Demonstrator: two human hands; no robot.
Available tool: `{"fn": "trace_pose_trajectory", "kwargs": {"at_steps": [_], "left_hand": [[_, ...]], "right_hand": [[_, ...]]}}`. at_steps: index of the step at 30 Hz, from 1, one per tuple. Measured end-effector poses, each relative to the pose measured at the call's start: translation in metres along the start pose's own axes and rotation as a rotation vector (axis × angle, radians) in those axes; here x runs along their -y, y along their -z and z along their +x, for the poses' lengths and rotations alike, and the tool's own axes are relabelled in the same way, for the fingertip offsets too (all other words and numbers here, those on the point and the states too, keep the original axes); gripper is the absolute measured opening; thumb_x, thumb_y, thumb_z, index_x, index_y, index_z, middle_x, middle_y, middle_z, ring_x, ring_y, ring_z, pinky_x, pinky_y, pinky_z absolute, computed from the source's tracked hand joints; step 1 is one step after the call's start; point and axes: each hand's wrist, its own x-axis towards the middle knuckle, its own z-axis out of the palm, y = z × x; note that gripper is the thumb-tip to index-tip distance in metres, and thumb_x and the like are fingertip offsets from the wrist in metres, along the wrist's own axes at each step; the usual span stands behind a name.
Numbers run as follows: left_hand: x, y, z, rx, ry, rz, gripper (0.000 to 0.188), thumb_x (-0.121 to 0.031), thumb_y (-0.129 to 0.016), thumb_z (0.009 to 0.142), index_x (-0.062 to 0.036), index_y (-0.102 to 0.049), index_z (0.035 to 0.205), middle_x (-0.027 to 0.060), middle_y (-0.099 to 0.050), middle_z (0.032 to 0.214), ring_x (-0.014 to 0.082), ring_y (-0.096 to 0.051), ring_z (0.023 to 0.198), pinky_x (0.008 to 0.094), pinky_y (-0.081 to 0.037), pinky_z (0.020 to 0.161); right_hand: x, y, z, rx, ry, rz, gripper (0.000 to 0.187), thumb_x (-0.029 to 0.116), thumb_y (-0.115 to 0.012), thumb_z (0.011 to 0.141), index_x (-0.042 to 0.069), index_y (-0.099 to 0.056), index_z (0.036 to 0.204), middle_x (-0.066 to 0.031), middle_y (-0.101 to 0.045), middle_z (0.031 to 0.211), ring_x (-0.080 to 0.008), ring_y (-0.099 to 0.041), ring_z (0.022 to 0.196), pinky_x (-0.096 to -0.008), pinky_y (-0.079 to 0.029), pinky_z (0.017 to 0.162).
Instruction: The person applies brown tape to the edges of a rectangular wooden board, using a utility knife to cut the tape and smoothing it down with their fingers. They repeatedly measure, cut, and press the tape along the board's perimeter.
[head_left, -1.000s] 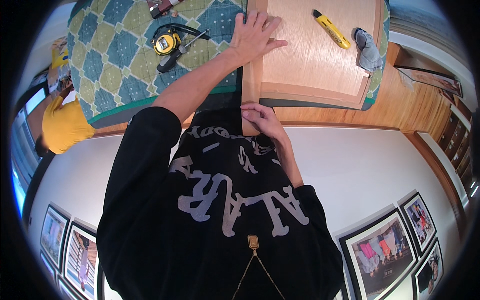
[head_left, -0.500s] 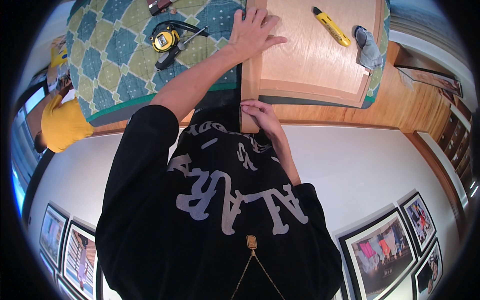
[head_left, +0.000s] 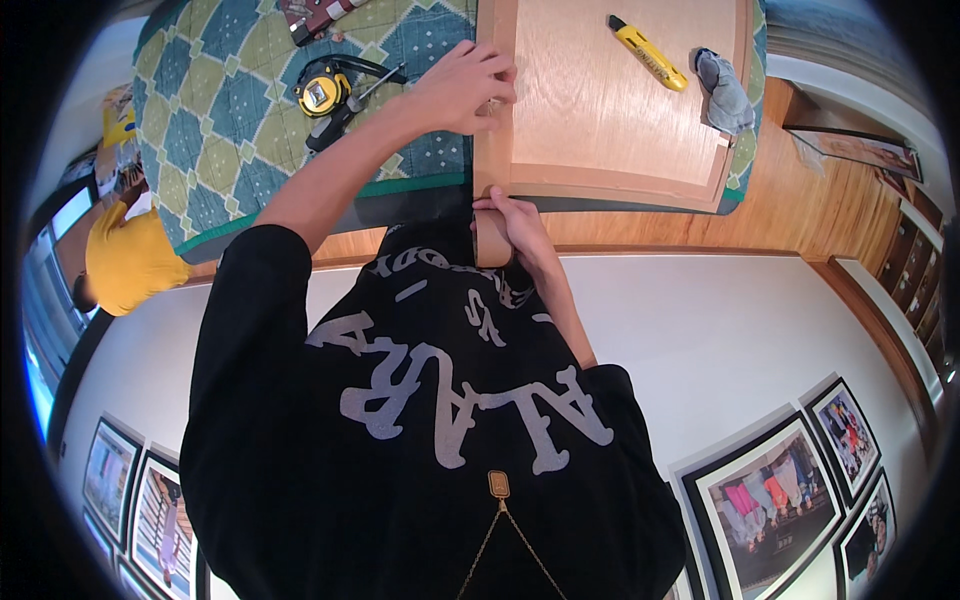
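Note:
A pale wooden panel point(head_left: 610, 110) lies on the quilted surface, its edges bordered with brown tape. Along its left edge runs a tape strip point(head_left: 493, 150). My left hand point(head_left: 468, 90) rests over this edge, fingers bent and apart, touching the strip and holding nothing. At the panel's near left corner my right hand point(head_left: 520, 225) grips a brown tape roll point(head_left: 491, 243), with the thumb up against the corner. The roll hangs just past the near edge, close to my black shirt. Part of it is hidden by my fingers.
A yellow utility knife point(head_left: 648, 54) and a grey bundled cloth point(head_left: 725, 92) lie on the panel. On the green-blue quilt point(head_left: 210, 120) are a yellow tape measure point(head_left: 322, 93) and a screwdriver point(head_left: 345, 112). A person in yellow point(head_left: 130, 255) is at far left.
My left hand has drawn nearer and slightly left along the panel's left edge, its spread fingers now bent. My right hand stays at the corner with the tape roll.

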Motion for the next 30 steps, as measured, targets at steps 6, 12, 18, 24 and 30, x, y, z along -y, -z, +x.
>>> {"fn": "trace_pose_trajectory", "kwargs": {"at_steps": [6,12,18,24,30], "left_hand": [[0.012,-0.009,-0.009,-0.17,-0.031,-0.16,0.041,-0.029,-0.08,0.071,-0.0166,-0.067,0.108,0.0019,-0.056,0.116,0.0238,-0.047,0.12,0.0401,-0.037,0.101],[0.015,-0.036,-0.014,-0.496,0.038,-0.184,0.041,-0.028,-0.078,0.075,-0.0153,-0.067,0.113,0.0065,-0.056,0.115,0.0286,-0.051,0.115,0.0431,-0.043,0.094],[-0.073,-0.073,-0.049,-0.707,0.55,-0.222,0.033,-0.018,-0.077,0.077,-0.0077,-0.063,0.105,0.0084,-0.06,0.093,0.0295,-0.057,0.088,0.0412,-0.046,0.079],[-0.112,-0.093,-0.056,-0.696,0.845,-0.263,0.032,-0.018,-0.075,0.071,-0.0074,-0.065,0.099,0.0054,-0.064,0.076,0.0265,-0.062,0.073,0.04,-0.05,0.068],[-0.065,-0.052,-0.015,-0.623,1.035,-0.282,0.033,-0.029,-0.077,0.07,-0.0028,-0.069,0.088,0.0098,-0.07,0.073,0.0255,-0.069,0.067,0.037,-0.056,0.065]], "right_hand": [[0.0,-0.001,0.0,-0.007,0.002,-0.005,0.048,0.04,-0.05,0.103,-0.002,-0.071,0.101,-0.0134,-0.071,0.085,-0.0193,-0.068,0.077,-0.0301,-0.053,0.073],[-0.002,0.002,0.003,-0.006,-0.008,-0.003,0.048,0.041,-0.051,0.103,-0.003,-0.071,0.101,-0.0133,-0.071,0.086,-0.019,-0.068,0.078,-0.0292,-0.053,0.075],[-0.002,0.001,0.005,-0.016,-0.034,0.046,0.049,0.038,-0.051,0.103,-0.004,-0.075,0.099,-0.0105,-0.072,0.101,-0.0148,-0.06,0.095,-0.0278,-0.043,0.092],[-0.007,0.004,0.009,0.074,0.047,-0.011,0.05,0.039,-0.046,0.105,-0.005,-0.069,0.109,-0.0136,-0.071,0.096,-0.0171,-0.068,0.084,-0.0306,-0.053,0.078],[0.015,0.007,0.0,0.133,-0.055,-0.044,0.051,0.047,-0.048,0.102,0.002,-0.073,0.106,-0.0079,-0.07,0.097,-0.0133,-0.063,0.077,-0.0294,-0.052,0.063]]}}
